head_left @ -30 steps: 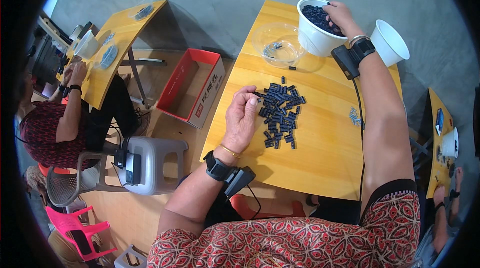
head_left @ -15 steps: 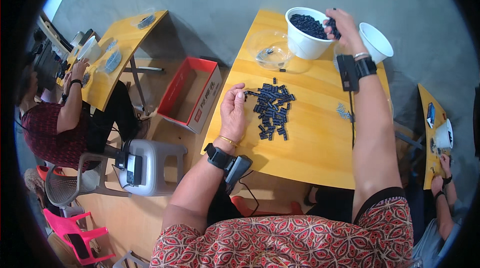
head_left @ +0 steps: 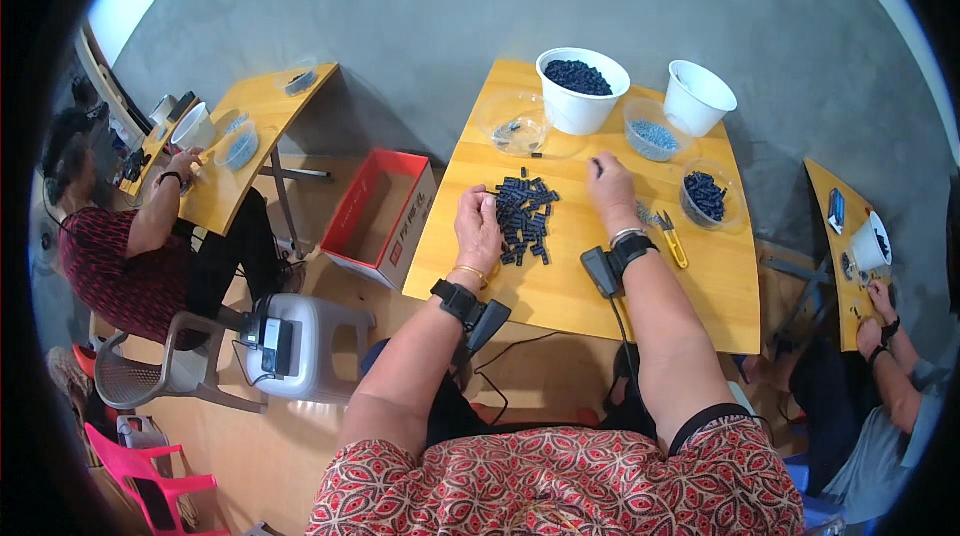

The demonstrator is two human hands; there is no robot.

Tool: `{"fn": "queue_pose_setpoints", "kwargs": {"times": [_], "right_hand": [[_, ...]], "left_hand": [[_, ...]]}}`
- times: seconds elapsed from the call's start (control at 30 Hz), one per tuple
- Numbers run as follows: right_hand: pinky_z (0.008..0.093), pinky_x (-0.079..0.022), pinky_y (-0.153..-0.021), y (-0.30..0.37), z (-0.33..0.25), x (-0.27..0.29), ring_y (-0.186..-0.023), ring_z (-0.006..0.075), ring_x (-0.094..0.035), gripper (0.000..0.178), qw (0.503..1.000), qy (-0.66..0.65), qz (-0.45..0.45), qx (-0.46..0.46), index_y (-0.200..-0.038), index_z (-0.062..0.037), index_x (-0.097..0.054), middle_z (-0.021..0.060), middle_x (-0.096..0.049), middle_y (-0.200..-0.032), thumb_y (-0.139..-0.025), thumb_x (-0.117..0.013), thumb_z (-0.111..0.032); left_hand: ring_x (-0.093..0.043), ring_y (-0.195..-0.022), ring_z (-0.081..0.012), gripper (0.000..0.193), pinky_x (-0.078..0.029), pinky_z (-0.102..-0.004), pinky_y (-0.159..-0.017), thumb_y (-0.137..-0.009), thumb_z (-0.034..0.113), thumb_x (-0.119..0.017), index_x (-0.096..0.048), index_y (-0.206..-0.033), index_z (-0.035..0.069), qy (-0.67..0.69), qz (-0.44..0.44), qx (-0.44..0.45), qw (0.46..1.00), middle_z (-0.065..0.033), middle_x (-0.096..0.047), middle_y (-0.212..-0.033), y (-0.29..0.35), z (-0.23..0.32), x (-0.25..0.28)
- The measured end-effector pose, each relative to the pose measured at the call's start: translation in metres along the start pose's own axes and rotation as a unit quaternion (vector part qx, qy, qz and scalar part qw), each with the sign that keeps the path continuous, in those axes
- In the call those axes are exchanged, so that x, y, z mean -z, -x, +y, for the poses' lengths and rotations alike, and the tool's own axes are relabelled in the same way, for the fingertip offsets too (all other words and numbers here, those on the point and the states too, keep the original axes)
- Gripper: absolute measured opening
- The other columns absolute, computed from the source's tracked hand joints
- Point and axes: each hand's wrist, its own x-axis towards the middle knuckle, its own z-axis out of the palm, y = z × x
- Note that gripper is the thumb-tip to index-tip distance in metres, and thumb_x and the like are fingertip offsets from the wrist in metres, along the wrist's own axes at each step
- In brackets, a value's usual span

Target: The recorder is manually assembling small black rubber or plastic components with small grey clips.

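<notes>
A heap of small black rectangular plastic pieces (head_left: 527, 218) lies on the yellow table (head_left: 590, 301). At its left edge, my left hand (head_left: 477, 231) has thumb and forefinger pinched on what looks like one small black piece. To the right of the heap, my right hand (head_left: 613, 194) is curled closed, palm down, with a bit of black showing at its fingers; the rest of what it holds is hidden. Behind it stands a white bucket (head_left: 583, 111) full of the same black pieces.
Around the hands are a clear lidlike tray (head_left: 517, 126), a tub of small grey parts (head_left: 653, 136), a second white bucket (head_left: 700, 101), a tub of black pieces (head_left: 708, 194) and yellow-handled snips (head_left: 672, 241). A red box (head_left: 380, 216) sits left on the floor. Other people work at side tables.
My right hand has come from above the full bucket, holding black pieces, back toward me beside the heap. My left hand stays at the heap's left edge. The whole view has shifted.
</notes>
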Motion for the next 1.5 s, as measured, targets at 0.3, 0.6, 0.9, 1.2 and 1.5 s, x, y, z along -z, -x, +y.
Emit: {"fn": "queue_pose_setpoints", "kwargs": {"times": [0.3, 0.6, 0.9, 1.2, 1.5], "right_hand": [[0.0437, -0.048, -0.057, 0.010, -0.019, 0.014, -0.066, 0.0344, -0.059, 0.007, 0.980, 0.147, -0.122, 0.055, -0.076, -0.0088, -0.056, 0.0163, -0.056, -0.073, -0.077, -0.052, -0.015], [0.0437, -0.045, -0.067, 0.012, -0.018, 0.013, -0.076, 0.0328, -0.055, 0.008, 0.978, 0.162, -0.125, 0.045, -0.076, -0.0089, -0.057, 0.0142, -0.057, -0.080, -0.075, -0.052, -0.015], [0.0463, -0.038, -0.079, 0.010, -0.021, 0.015, -0.093, 0.0312, -0.047, 0.015, 0.973, 0.168, -0.159, -0.004, -0.085, -0.0101, -0.059, 0.0116, -0.052, -0.096, -0.074, -0.053, -0.019], [0.0457, -0.036, -0.078, 0.010, -0.017, 0.011, -0.091, 0.0314, -0.047, 0.015, 0.976, 0.168, -0.142, -0.001, -0.084, -0.0111, -0.060, 0.0116, -0.051, -0.097, -0.074, -0.055, -0.021], [0.0464, -0.036, -0.081, 0.011, -0.013, 0.011, -0.093, 0.0334, -0.046, 0.016, 0.981, 0.132, -0.137, 0.018, -0.085, -0.0113, -0.061, 0.0139, -0.050, -0.105, -0.073, -0.057, -0.021]], "left_hand": [[-0.052, -0.095, -0.0303, 0.012, -0.041, -0.0356, -0.085, -0.088, 0.012, -0.048, -0.052, -0.088, 0.001, -0.051, -0.006, -0.034, 0.998, -0.0160, -0.054, -0.104, 0.002, 0.008, -0.003], [-0.053, -0.094, -0.0294, 0.011, -0.041, -0.0348, -0.084, -0.088, 0.011, -0.049, -0.052, -0.089, 0.000, -0.039, -0.008, -0.026, 0.999, -0.0151, -0.055, -0.104, 0.003, 0.008, -0.002], [-0.054, -0.093, -0.0278, 0.010, -0.041, -0.0336, -0.083, -0.087, 0.010, -0.049, -0.053, -0.088, 0.001, -0.020, -0.009, -0.012, 1.000, -0.0145, -0.055, -0.102, 0.002, 0.010, -0.001], [-0.052, -0.087, -0.0133, 0.021, -0.041, -0.0258, -0.080, -0.091, 0.015, -0.046, -0.053, -0.102, -0.001, -0.011, -0.006, -0.018, 1.000, -0.0064, -0.058, -0.093, 0.001, 0.000, 0.000], [-0.050, -0.090, -0.0116, 0.024, -0.039, -0.0248, -0.083, -0.093, 0.020, -0.046, -0.054, -0.104, 0.000, 0.035, -0.015, 0.018, 0.999, -0.0046, -0.057, -0.096, 0.001, 0.003, 0.002]]}}
